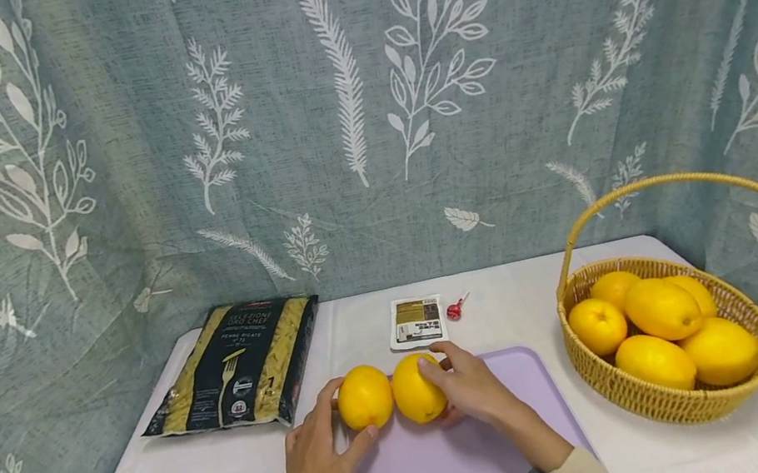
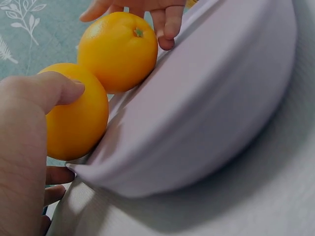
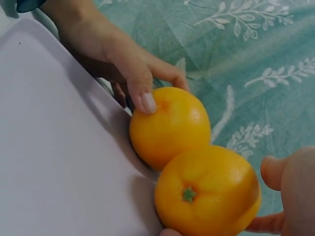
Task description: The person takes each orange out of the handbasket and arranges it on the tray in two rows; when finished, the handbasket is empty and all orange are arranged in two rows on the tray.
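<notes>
Two oranges sit side by side, touching, at the far edge of a lilac tray (image 1: 458,468). My left hand (image 1: 318,454) holds the left orange (image 1: 365,397); in the left wrist view its thumb (image 2: 61,91) lies on the peel, and the other fingers are partly hidden below the tray rim. Around the right orange (image 1: 415,391) my right hand (image 1: 472,385) is spread. The right wrist view shows its thumb (image 3: 273,172) slightly apart from that orange, while other fingertips are at its lower side. A green stem end shows on the right orange.
A wicker basket (image 1: 676,408) with a tall handle stands right of the tray, holding several yellow fruits (image 1: 662,309). Left lies a bag of penne pasta (image 1: 235,367). Behind the tray are a small packet (image 1: 417,323) and a red lollipop (image 1: 455,311). A patterned curtain (image 1: 326,110) backs the table.
</notes>
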The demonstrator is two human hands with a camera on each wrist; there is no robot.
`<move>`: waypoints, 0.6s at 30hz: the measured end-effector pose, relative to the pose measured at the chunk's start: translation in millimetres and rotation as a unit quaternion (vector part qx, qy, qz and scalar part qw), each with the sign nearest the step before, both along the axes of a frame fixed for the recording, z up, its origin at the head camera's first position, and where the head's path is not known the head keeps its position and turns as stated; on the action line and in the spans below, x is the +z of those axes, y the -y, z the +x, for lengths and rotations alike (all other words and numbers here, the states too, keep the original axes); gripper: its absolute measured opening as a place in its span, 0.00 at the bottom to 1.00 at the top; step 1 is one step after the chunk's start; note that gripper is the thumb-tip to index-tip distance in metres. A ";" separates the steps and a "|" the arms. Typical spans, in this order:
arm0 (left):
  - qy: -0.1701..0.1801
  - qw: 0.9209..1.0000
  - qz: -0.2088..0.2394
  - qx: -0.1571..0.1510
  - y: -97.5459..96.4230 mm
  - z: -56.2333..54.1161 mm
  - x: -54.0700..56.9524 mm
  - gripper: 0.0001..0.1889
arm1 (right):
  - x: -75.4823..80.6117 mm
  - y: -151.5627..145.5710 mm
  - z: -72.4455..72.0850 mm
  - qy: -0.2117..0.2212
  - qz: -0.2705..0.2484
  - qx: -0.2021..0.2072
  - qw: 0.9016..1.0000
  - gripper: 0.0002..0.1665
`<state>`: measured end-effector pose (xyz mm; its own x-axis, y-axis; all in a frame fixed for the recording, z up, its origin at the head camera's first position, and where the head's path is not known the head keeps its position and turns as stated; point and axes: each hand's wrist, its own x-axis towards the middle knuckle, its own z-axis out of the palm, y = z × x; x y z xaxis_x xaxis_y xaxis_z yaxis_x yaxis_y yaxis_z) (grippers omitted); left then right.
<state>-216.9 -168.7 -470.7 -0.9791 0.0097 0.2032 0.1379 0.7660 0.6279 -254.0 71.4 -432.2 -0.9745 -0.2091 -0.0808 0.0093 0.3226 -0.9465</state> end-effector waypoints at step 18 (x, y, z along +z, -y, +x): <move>-0.005 1.000 0.001 -0.003 0.9 0.2 -0.3 0.42 | 32.9 -15.9 7.0 -0.029 0.032 -0.051 0.998 0.36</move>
<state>-216.6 -169.6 -471.0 -0.9770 0.0158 0.2125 0.1490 0.7635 0.6284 -246.9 87.3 -399.3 -0.9940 -0.1038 -0.0335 -0.0090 0.3834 -0.9236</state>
